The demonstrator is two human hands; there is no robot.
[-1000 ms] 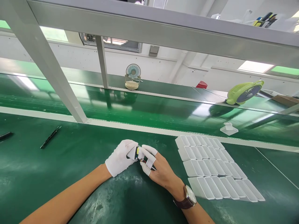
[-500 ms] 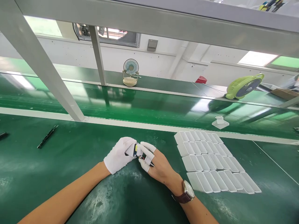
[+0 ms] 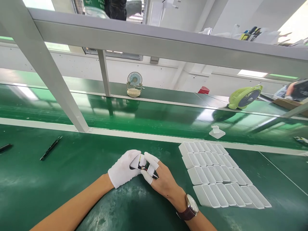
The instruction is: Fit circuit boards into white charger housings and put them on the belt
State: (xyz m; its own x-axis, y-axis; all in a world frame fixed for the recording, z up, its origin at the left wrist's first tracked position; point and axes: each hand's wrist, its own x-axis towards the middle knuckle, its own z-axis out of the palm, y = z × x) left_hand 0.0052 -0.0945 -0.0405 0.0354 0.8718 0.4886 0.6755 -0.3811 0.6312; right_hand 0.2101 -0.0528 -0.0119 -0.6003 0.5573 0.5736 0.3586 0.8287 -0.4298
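My left hand (image 3: 123, 167) wears a white glove and pinches a small white part (image 3: 138, 162) with dark and red bits showing. My right hand (image 3: 160, 176) has white finger cots on its fingertips and a watch (image 3: 191, 207) on the wrist; its fingers press on the same small part, and a thin dark tool tip (image 3: 155, 175) shows under them. Both hands rest low over the green table (image 3: 72, 179). Right of them lie rows of white plastic trays (image 3: 218, 173) with long slots.
A black strip (image 3: 51, 148) and another dark piece (image 3: 5, 147) lie at the left. Behind runs a green conveyor belt (image 3: 156, 118) carrying a small white piece (image 3: 217, 132). Two desk fans (image 3: 134, 83) (image 3: 244, 96) stand beyond. Metal frame bars (image 3: 48, 73) cross overhead. Another person's arm (image 3: 292, 88) shows far right.
The small part has turned slightly between my fingers. My view has tilted up a little. The white piece on the conveyor has drifted left.
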